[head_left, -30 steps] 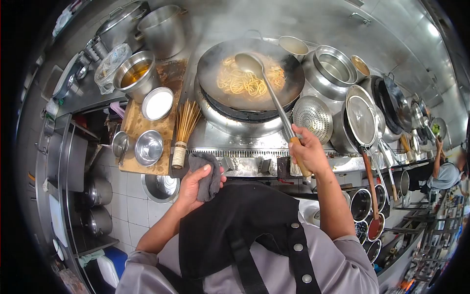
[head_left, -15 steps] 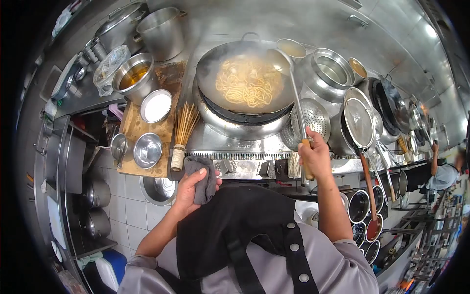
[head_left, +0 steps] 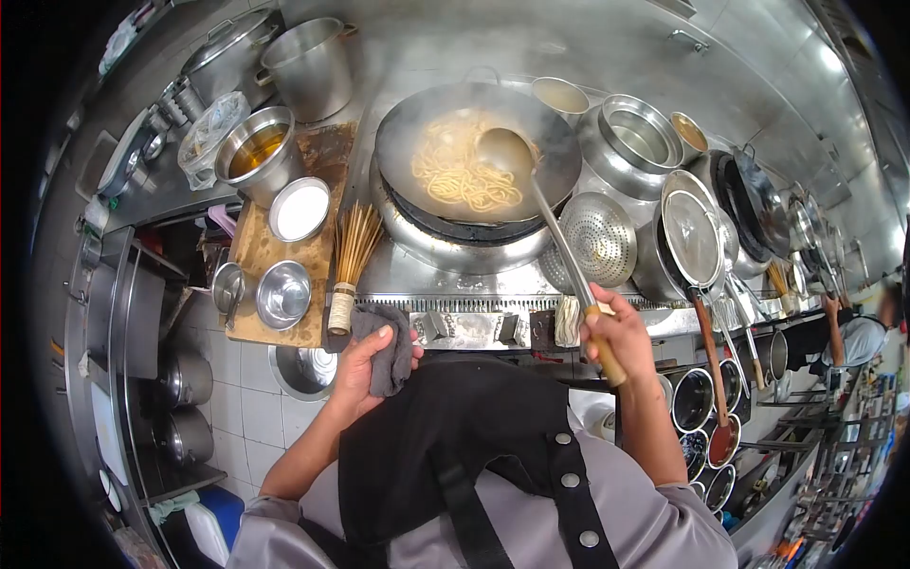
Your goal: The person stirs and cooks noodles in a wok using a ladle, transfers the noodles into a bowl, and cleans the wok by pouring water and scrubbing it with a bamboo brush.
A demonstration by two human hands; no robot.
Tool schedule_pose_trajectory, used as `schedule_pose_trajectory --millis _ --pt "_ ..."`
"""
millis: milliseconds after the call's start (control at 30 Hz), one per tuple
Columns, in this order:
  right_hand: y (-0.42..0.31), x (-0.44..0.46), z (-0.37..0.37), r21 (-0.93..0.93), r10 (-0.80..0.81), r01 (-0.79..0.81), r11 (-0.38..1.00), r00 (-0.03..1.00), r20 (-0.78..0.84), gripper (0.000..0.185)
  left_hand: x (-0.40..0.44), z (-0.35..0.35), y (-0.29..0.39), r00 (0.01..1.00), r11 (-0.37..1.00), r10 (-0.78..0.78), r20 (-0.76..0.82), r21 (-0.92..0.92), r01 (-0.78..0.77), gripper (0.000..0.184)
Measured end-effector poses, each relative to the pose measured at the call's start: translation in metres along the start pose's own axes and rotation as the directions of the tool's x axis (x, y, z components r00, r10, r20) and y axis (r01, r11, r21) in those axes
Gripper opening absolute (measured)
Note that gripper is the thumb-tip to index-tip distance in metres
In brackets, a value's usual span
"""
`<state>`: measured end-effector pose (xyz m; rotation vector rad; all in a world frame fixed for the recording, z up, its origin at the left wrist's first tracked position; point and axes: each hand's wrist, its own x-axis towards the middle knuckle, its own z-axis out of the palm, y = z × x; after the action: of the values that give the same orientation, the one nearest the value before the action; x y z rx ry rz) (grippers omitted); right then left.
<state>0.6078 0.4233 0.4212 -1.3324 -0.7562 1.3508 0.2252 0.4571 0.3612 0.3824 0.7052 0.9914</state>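
Two hands (head_left: 356, 365) (head_left: 621, 337) clamp, left on cloth (head_left: 389, 353), right on ladle (head_left: 504, 150), at a steel stovetop (head_left: 391, 270) near floor tiles (head_left: 263, 415).

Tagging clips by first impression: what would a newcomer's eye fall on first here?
Probably the big dark wok of steaming noodles at upper centre, with a ladle reaching in from the right hand. Next, perhaps, the dark cloth in the left hand, left of centre, near the bundled-stick brush.

Slanted steel ladle (head_left: 507, 153), noodles (head_left: 464, 186) in dark wok (head_left: 396, 156), bunched grey cloth (head_left: 387, 356)
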Motion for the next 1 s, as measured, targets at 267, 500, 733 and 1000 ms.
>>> schedule_pose_trajectory --millis 267,500,733,1000 --pt "0.021 0.079 0.018 -0.239 -0.228 0.204 0.949 0.971 -0.076 0.059 0.000 0.013 0.000 1.000 0.994 -0.010 0.010 0.109 0.009 0.038" --pt "-0.012 0.107 0.022 -0.096 -0.193 0.190 0.977 0.981 -0.031 0.057 -0.004 0.008 0.002 1.000 0.999 0.005 0.003 0.042 -0.005 0.035" --pt "-0.027 0.139 0.032 -0.213 -0.146 0.156 0.964 0.987 0.063 0.060 -0.007 0.008 0.002 0.999 0.997 0.039 -0.003 0.065 -0.038 0.037" --pt "-0.022 0.177 0.067 -0.283 -0.277 0.281 0.917 0.959 0.057 0.056 -0.007 0.000 0.002 0.998 0.997 0.061 0.014 0.053 -0.062 0.039"
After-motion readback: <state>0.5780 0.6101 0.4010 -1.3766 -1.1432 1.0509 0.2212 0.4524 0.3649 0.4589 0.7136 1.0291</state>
